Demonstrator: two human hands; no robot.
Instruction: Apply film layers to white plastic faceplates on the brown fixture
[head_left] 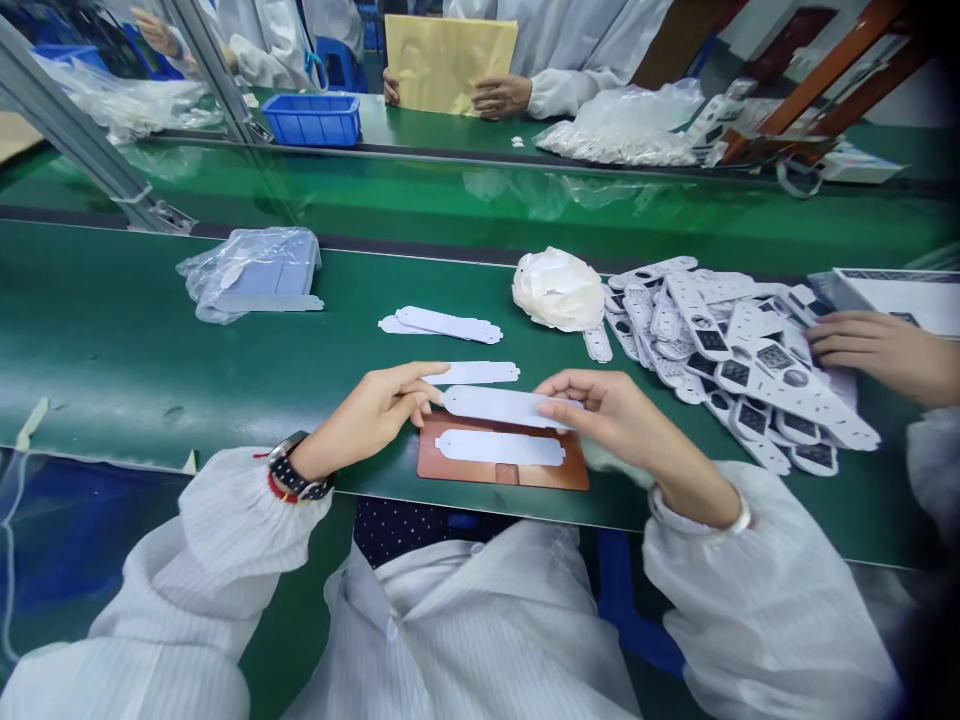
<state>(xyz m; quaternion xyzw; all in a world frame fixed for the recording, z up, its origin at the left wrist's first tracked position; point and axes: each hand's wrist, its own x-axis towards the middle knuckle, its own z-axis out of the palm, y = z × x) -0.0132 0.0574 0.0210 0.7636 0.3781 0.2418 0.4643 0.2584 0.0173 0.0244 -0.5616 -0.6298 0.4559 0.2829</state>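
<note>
My right hand [600, 405] pinches the right end of a flat white strip [495, 406], held just above a copper-brown plate [502, 476]. At that strip's left end, the fingers of my left hand [394, 402] are drawn together. My left index finger also reaches the end of another white strip [484, 373] behind it. A third white strip [499, 448] lies flat on the brown plate. Farther back, overlapping white strips [450, 324] rest on the green table [345, 290].
Right of my hands is a heap of white panels with dark windows [742, 350], touched by another person's hand [892, 350]. A crumpled pale paper pile [559, 290] sits beside it. Bagged flat pieces [262, 265] lie left. Across, a person holds a yellow sheet [450, 65] near a blue bin [313, 120].
</note>
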